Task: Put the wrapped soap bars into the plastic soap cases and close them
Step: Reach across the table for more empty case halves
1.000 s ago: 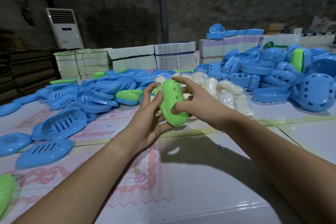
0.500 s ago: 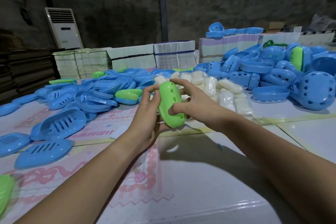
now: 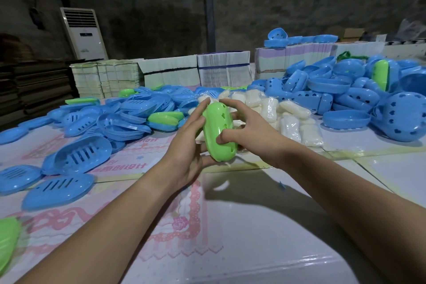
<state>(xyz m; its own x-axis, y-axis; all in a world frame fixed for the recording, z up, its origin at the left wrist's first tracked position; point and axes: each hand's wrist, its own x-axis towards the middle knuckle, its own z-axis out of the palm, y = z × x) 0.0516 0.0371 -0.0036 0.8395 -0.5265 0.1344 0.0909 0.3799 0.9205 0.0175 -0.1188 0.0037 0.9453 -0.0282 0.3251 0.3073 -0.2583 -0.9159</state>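
Over the middle of the table (image 3: pixel 253 226), both hands are still squeezing the green case (image 3: pixel 219 131), left hand (image 3: pixel 184 143) cupping it, right hand (image 3: pixel 242 131) now pinching lower, so it's probably snapping shut.

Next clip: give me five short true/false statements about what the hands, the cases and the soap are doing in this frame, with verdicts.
1. Both hands hold one green soap case. True: the left hand and the right hand both have a grip on it.
2. The held case is blue. False: it is green.
3. Wrapped soap bars lie in a pile behind the hands. True.
4. The blue case halves to the left are stacked neatly in a box. False: they lie loose on the table.
5. The held case rests flat on the table. False: it is held up above it.
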